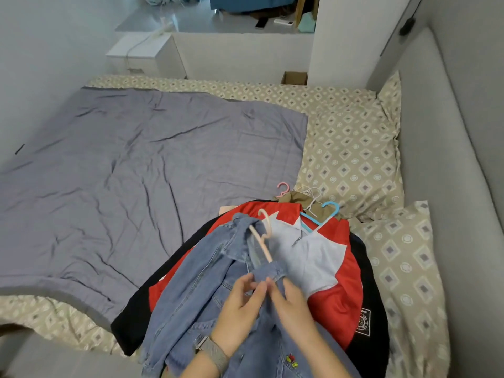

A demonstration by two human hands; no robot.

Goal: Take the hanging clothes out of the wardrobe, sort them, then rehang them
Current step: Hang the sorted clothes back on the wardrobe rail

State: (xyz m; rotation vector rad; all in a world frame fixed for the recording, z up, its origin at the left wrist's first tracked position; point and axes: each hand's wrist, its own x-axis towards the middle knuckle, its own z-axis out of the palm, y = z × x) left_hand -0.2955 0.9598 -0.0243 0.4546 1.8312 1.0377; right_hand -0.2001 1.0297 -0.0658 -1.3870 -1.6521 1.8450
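Observation:
A pile of clothes on hangers lies on the bed at the lower right. On top is a blue denim jacket (196,285) with a cream hanger (262,236) sticking out of its collar. My left hand (240,309) and my right hand (293,304) meet over the jacket's front edge and pinch the denim near a button. Under it lies a red, white and black jacket (335,268) on a blue hanger (324,216). A khaki garment (300,199) with a pink hanger (283,188) and a white hanger (311,193) peeks out behind.
A grey quilt (131,186) covers the left of the bed. Patterned pillows (351,159) lie at the right against a grey padded headboard (447,159). A white nightstand (144,53) and a cardboard box (294,77) stand beyond the bed.

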